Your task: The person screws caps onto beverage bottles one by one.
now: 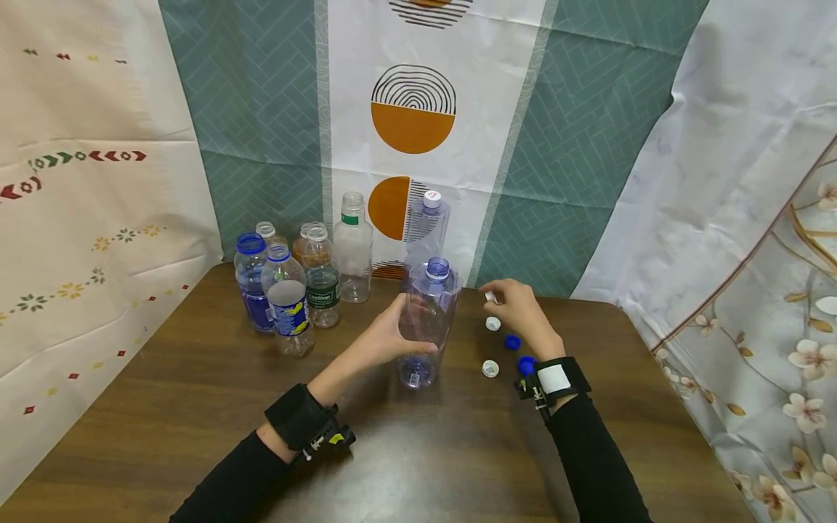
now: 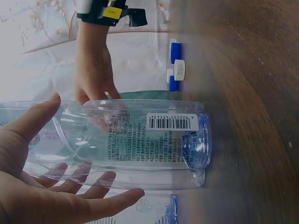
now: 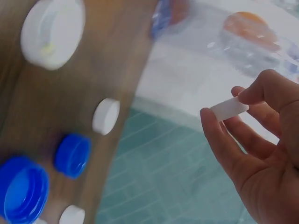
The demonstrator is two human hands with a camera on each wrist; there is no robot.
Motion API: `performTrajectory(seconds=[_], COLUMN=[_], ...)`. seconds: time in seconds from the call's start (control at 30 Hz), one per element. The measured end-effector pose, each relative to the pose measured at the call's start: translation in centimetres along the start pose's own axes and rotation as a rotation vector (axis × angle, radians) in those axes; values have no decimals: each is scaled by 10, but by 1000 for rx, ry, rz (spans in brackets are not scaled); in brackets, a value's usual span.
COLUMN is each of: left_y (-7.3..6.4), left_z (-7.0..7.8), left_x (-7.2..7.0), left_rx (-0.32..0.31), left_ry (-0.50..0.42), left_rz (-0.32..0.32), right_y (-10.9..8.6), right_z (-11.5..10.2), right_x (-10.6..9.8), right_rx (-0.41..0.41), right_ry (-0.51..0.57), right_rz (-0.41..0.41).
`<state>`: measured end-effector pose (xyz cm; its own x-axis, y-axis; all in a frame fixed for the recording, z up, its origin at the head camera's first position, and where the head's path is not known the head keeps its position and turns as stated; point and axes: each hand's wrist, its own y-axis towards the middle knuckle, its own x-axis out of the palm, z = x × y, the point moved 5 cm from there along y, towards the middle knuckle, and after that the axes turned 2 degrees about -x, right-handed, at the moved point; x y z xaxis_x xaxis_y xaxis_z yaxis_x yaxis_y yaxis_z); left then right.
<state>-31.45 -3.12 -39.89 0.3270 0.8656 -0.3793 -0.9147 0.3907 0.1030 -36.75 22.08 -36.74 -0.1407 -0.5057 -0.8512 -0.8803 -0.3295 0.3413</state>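
My left hand (image 1: 382,335) grips a tall, clear, bluish plastic bottle (image 1: 433,312), thumb on the near side and fingers round the far side. Its mouth is uncapped, and it stands slightly tilted in the head view. A barcode label (image 2: 172,122) shows low on the bottle in the left wrist view. To the right, my right hand (image 1: 519,309) pinches a small white bottle cap (image 3: 229,108) between thumb and fingers, raised over the loose caps. Behind the held bottle is a similar bluish bottle (image 1: 428,218) with a white cap on it.
Several uncapped bottles stand at the back left, among them a lemon-labelled one (image 1: 289,319), a green-labelled one (image 1: 323,290) and a tall clear one (image 1: 353,254). White caps (image 1: 490,369) and blue caps (image 1: 513,342) lie on the brown table (image 1: 418,465) by my right wrist. Curtains (image 1: 575,145) hang behind.
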Motion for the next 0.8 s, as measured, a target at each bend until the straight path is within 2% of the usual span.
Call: performTrajectory(seconds=[0.17, 0.33, 0.47, 0.7, 0.8], left_y=[0, 0, 1, 0, 0], left_z=[0, 0, 0, 1, 0], left_x=[0, 1, 2, 1, 1], left_rx=[0, 7, 10, -7, -7], left_ry=[1, 10, 5, -1, 2], left_rz=[1, 3, 4, 5, 4], right_y=[-8, -20, -28, -31, -31], right_z=[-23, -46, -61, -82, -91], right_x=[-7, -17, -23, -32, -35], right_rx=[-7, 14, 8, -41, -69], right_ry=[60, 203, 407, 905, 993], right_rz=[71, 163, 202, 291, 369])
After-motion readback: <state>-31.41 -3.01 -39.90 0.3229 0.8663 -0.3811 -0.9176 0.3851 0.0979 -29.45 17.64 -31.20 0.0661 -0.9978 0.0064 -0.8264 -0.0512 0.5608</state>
